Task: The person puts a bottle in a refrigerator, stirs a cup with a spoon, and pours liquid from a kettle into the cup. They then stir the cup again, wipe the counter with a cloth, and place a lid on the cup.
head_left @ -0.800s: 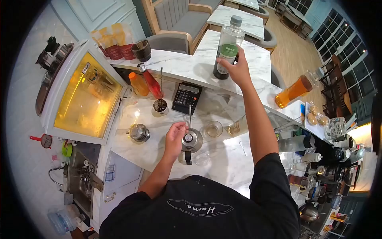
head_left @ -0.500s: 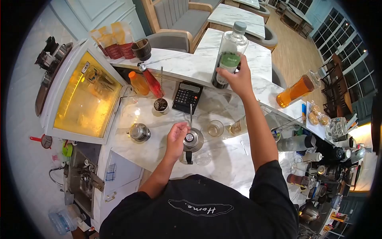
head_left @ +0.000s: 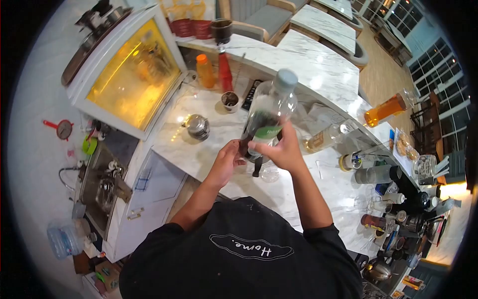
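My right hand (head_left: 282, 153) is wrapped round a clear plastic bottle (head_left: 264, 115) with a grey cap, a green label and dark contents. The bottle leans over the counter, its cap pointing up and away from me. Curled fingers of my left hand (head_left: 226, 162) meet the bottle's lower end, partly hidden by it. Behind and below the bottle is a metal kettle, mostly covered, with its black handle (head_left: 257, 167) showing. A small clear glass piece (head_left: 270, 173) lies beside that handle. To the left stands a small metal pot (head_left: 198, 127).
A cup of dark contents (head_left: 230, 102), a red bottle (head_left: 225, 74), an orange bottle (head_left: 205, 72) and a calculator (head_left: 250, 95) are beyond my hands. A glowing display cabinet (head_left: 137, 77) stands left. Bottles and glassware crowd the right, including a clear bottle (head_left: 323, 139).
The bottle has come down and toward me from the raised ledge in my right hand. My left hand has moved from beside the kettle to the bottle's lower end. The view has shifted.
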{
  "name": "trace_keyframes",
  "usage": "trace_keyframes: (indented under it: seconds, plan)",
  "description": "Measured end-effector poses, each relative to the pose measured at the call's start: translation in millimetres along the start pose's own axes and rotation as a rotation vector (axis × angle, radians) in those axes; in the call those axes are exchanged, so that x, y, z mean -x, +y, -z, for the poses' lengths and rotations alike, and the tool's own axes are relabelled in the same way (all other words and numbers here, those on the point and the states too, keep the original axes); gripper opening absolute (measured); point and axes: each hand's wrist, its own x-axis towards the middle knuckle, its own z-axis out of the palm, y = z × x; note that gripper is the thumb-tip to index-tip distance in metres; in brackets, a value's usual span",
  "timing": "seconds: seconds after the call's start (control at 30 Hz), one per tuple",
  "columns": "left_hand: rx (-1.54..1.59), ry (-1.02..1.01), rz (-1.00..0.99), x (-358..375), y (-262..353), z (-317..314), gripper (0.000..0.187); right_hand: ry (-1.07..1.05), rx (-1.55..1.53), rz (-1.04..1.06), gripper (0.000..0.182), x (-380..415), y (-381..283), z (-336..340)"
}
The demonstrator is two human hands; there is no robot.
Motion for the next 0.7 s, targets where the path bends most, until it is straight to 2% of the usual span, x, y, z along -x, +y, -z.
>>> trace_keyframes:
  seconds: [0.07,0.17,0.33,0.47,0.6,0.7]
  plan:
    - [0.078,0.053,0.015,17.5,-2.0,17.1,0.032,-0.033,0.028,-0.011,0.093,13.1,14.6,-27.4]
    - [0.089,0.128,0.083,48.1,12.0,41.6,0.031,-0.066,0.077,0.022,0.100,13.7,2.1,-64.0]
    - [0.132,0.164,0.032,85.6,20.2,103.7,0.030,-0.106,0.044,0.122,0.112,-4.7,-26.2,-125.8]
    - [0.116,0.229,-0.015,99.7,50.6,141.2,0.031,-0.161,0.180,0.226,0.113,-25.5,-49.2,-171.8]
    - [0.072,0.265,-0.020,107.0,80.7,193.6,0.033,-0.099,0.055,0.333,0.117,-46.9,-49.4,-222.7]
    - [0.063,0.273,-0.033,106.5,89.4,237.9,0.033,-0.085,0.124,0.520,0.103,-67.3,-34.6,-258.3]
